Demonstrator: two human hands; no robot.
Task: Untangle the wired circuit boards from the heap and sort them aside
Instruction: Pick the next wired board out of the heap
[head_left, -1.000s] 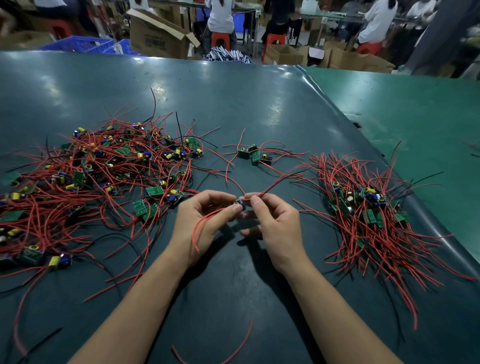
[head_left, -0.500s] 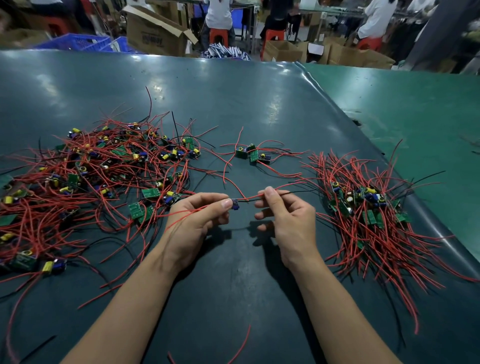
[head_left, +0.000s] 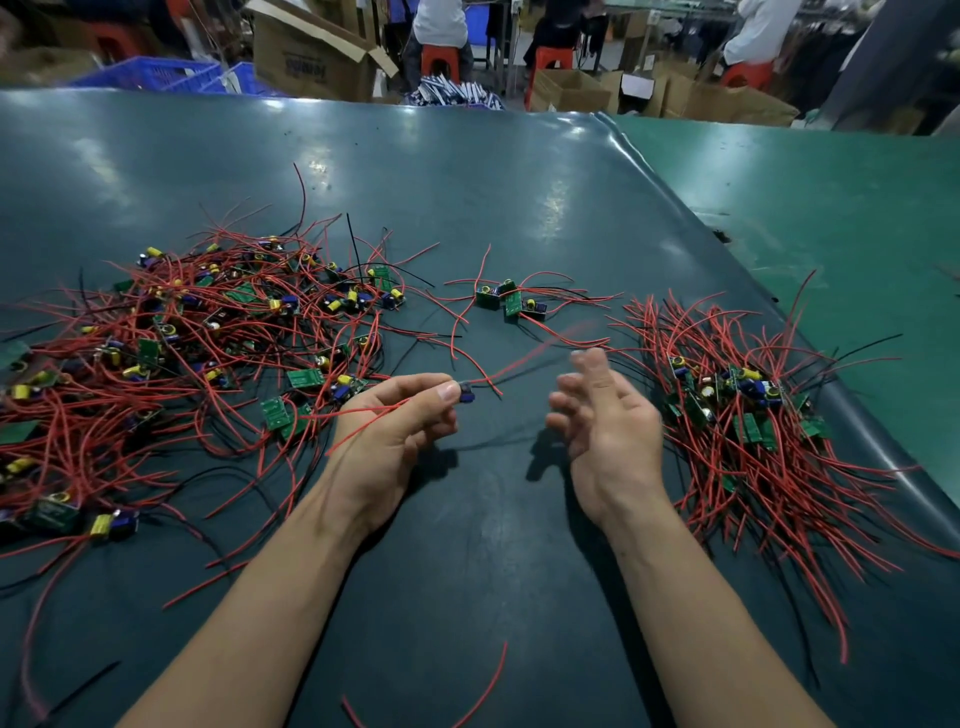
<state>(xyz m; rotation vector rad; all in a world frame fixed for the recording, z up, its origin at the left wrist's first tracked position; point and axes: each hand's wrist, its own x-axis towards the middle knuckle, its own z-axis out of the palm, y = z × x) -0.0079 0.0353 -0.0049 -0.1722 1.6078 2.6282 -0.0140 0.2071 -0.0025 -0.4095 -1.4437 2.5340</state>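
A big tangled heap (head_left: 197, 343) of small green circuit boards with red wires covers the table's left. A second pile (head_left: 748, 410) of wired boards lies on the right. My left hand (head_left: 395, 431) pinches a small board (head_left: 466, 392) with a blue part, and red wires trail from it over my palm. My right hand (head_left: 608, 415) hovers just right of it, fingers loosely spread and blurred. A blurred red wire (head_left: 535, 358) runs from the board up toward those fingers; whether they touch it I cannot tell.
A small cluster of boards (head_left: 506, 301) lies beyond my hands. A loose red wire (head_left: 483, 691) lies at the near edge. The dark mat (head_left: 467, 182) meets a green table (head_left: 857, 218) on the right. Cardboard boxes (head_left: 311, 57), blue crates and seated people are behind.
My hands have drawn apart. My right hand slid rightward off the wire it pinched and has opened. My left hand keeps its pinch on the board.
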